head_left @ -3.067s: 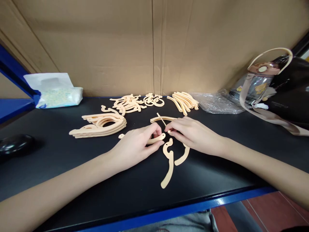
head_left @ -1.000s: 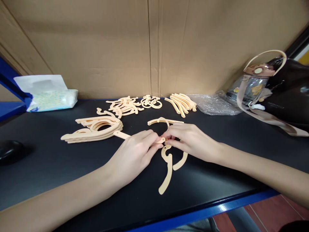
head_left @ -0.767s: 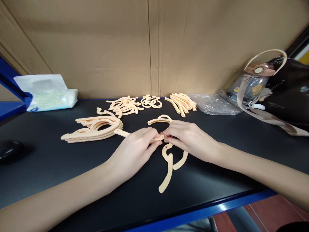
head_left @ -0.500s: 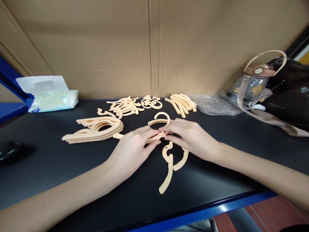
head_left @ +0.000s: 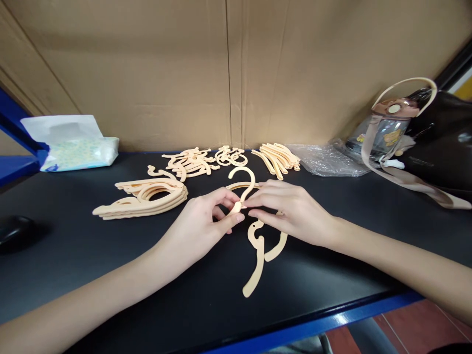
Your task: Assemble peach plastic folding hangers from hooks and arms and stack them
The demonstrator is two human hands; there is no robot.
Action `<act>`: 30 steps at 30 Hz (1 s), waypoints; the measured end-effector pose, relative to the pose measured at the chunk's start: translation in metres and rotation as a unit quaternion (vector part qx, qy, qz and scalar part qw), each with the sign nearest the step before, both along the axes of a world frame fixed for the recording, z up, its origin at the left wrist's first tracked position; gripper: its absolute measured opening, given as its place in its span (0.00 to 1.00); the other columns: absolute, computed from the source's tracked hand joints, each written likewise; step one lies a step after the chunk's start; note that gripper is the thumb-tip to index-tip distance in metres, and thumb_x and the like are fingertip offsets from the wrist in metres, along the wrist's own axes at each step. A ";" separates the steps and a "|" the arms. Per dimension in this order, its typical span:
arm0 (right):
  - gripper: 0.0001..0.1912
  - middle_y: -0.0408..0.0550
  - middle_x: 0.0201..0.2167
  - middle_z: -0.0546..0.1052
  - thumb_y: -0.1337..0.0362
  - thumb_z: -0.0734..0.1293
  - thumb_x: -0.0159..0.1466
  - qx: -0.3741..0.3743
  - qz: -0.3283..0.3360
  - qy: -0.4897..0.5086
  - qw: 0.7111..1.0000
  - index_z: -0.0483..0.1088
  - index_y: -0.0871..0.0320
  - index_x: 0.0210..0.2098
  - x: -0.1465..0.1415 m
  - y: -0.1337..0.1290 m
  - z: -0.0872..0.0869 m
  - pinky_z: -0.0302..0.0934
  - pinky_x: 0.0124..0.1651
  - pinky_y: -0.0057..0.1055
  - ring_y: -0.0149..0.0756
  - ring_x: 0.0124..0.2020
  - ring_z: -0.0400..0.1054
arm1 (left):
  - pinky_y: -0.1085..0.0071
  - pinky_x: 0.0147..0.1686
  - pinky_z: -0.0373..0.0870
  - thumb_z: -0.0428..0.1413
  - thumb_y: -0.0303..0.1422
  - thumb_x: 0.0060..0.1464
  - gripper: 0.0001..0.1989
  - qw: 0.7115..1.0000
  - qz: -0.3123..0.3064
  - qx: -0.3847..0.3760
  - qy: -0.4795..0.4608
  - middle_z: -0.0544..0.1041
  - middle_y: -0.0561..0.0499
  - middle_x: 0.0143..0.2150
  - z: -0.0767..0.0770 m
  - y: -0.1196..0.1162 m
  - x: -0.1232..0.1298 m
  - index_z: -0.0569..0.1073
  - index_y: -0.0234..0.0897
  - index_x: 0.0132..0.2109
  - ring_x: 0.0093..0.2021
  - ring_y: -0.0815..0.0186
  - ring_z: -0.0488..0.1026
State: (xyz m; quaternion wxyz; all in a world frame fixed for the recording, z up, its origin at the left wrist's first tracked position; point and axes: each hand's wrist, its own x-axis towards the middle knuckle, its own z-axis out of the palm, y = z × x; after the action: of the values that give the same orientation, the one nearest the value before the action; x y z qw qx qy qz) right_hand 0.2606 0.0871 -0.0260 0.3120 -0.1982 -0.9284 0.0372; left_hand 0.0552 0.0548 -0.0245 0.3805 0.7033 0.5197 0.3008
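My left hand (head_left: 206, 216) pinches the joint end of a cream plastic hanger arm (head_left: 236, 208) between thumb and fingers. From that joint rises a hook (head_left: 249, 184), standing up and curling to the left. My right hand (head_left: 285, 204) has its fingertips at the base of the hook, closed around the joint. A curved bar (head_left: 238, 186) shows behind the hook, partly covered by my right fingers. Below my right hand lie a hanger arm with a notched end (head_left: 256, 260) and another curved piece (head_left: 278, 248), whose upper part is hidden.
Folded hangers (head_left: 143, 199) are stacked at left. Along the back lie loose hanger arms (head_left: 191, 162), hooks (head_left: 231, 156) and curved bars (head_left: 279, 160). A tissue pack (head_left: 79, 152), mouse (head_left: 16, 233), plastic bag (head_left: 332, 160), strapped bottle (head_left: 385, 130) and black bag (head_left: 446, 142) surround them.
The hook has turned more upright and shifted slightly left. My left hand has rotated, its fingers now curled under the joint. My right hand stays nearly in place.
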 end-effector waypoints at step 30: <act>0.16 0.49 0.41 0.74 0.68 0.53 0.70 -0.105 -0.114 -0.158 0.975 0.71 0.59 0.43 0.034 0.041 0.002 0.61 0.48 0.36 0.38 0.44 0.68 | 0.73 0.30 0.76 0.58 0.36 0.55 0.09 0.957 0.106 -0.212 -0.165 0.74 0.49 0.37 0.016 0.010 -0.016 0.74 0.33 0.35 0.34 0.67 0.73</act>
State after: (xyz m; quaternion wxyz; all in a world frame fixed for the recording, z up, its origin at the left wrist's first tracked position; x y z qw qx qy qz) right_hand 0.2950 0.1277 -0.0244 0.1411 -0.3379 -0.9281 0.0669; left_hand 0.0391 0.0652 -0.0089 0.5671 0.4881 0.5728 0.3347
